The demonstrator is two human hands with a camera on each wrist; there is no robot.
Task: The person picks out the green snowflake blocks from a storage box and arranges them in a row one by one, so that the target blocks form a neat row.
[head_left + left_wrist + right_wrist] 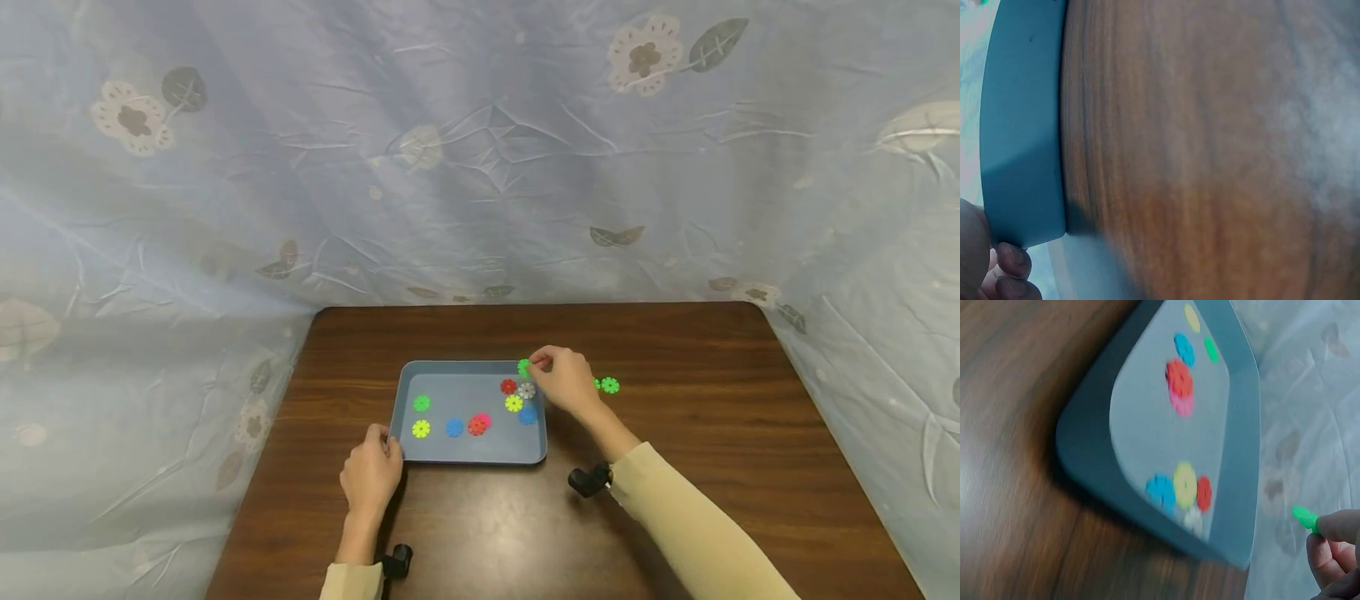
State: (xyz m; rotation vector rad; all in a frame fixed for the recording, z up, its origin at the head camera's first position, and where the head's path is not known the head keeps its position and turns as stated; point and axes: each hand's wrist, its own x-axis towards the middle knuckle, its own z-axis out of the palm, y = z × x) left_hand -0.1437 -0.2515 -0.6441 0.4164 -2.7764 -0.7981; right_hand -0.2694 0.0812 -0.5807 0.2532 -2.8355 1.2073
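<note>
My right hand (567, 382) pinches a green notched plastic disc (1305, 517) between thumb and fingertips, over the far right corner of the blue-grey tray (465, 451). At the tray's near left corner, my left hand (372, 471) grips the rim; in the left wrist view its fingertips (1014, 259) curl at that corner. Near the right hand, a red disc (508, 387), a grey disc (527, 390), a yellow disc (513, 403) and a blue disc (528, 414) lie grouped inside the tray. A red disc (476, 427) overlaps a pink disc (486, 420) nearer the middle.
Toward the tray's left lie a green disc (422, 403), a yellow disc (421, 428) and a blue disc (454, 427). Right of the tray, another green disc (611, 385) rests on the wooden table (697, 433), beside one partly hidden by my right hand. Patterned cloth (480, 167) hangs behind.
</note>
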